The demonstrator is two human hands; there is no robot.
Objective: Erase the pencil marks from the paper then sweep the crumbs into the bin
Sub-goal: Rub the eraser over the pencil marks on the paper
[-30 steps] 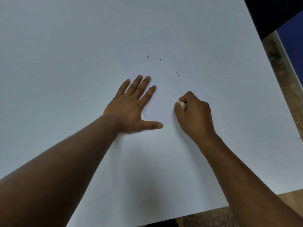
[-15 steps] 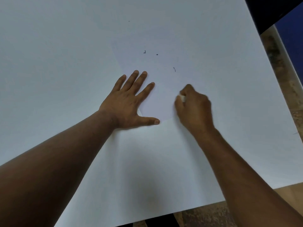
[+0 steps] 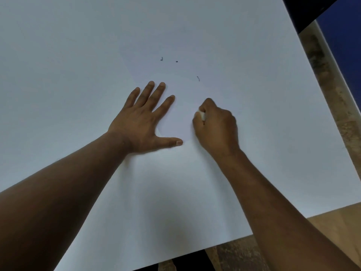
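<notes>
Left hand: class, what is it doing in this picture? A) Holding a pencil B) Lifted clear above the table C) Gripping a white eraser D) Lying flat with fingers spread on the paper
D: the left hand lies flat, fingers spread, on the paper; the white eraser is in the right hand.

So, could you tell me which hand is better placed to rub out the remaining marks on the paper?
Right. The right hand already grips the eraser, just below the marks. The left hand lies flat on the paper, pinning it.
</notes>
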